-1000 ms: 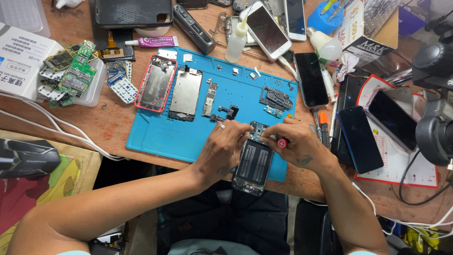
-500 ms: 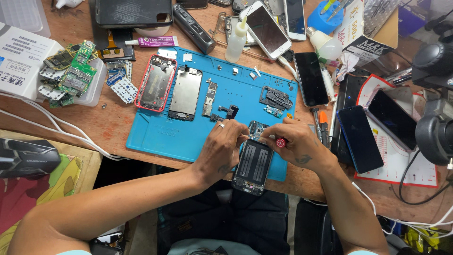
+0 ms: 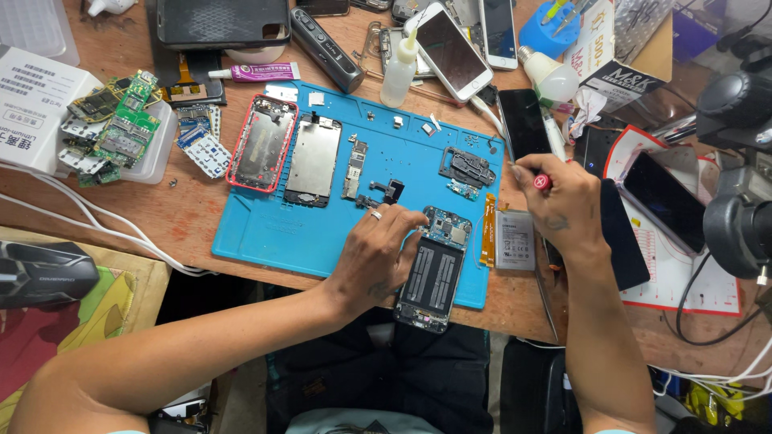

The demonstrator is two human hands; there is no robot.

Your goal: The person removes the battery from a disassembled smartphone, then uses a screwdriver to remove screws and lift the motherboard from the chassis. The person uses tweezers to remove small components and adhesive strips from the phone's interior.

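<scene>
Head view, left to right. Far left: white box [image 3: 32, 96] on the worktop [image 3: 185, 217], beside it a clear tray [image 3: 121, 133] heaped with green circuit boards [image 3: 125, 128]. White cables [image 3: 88, 233] trailing across the wood below. Glue tube [image 3: 257, 72] lying just above the blue mat [image 3: 273, 233]. On the mat's left part: red-rimmed phone frame [image 3: 262, 145], then a metal plate [image 3: 312, 159] just beside it, then a narrow board [image 3: 354, 167]. Squeeze bottle [image 3: 400, 72] upright at the mat's top edge, white phone [image 3: 449, 50] face up just right of it.

Left hand [image 3: 374, 257] resting on the mat's lower middle, ring on one finger, fingers loosely curled, fingertips touching the left edge of the opened phone [image 3: 434, 273]; grip not closed around it, only pressing against it. Opened phone lying back-up at the mat's lower right corner, its bottom end hanging past the worktop edge, internals exposed. Black shield part [image 3: 466, 167] above it on the mat. Orange flex strip [image 3: 487, 229] and grey battery [image 3: 515, 239] just right of the phone, battery off the mat's edge.

Right hand [image 3: 563, 205] well apart from the phone, over the worktop right of the mat, fingers closed around a red-capped screwdriver [image 3: 542, 182], its shaft hidden. Dark phones [image 3: 523, 120] and a red-edged pad [image 3: 691, 265] further right; black microscope [image 3: 740, 185] at the far edge.
</scene>
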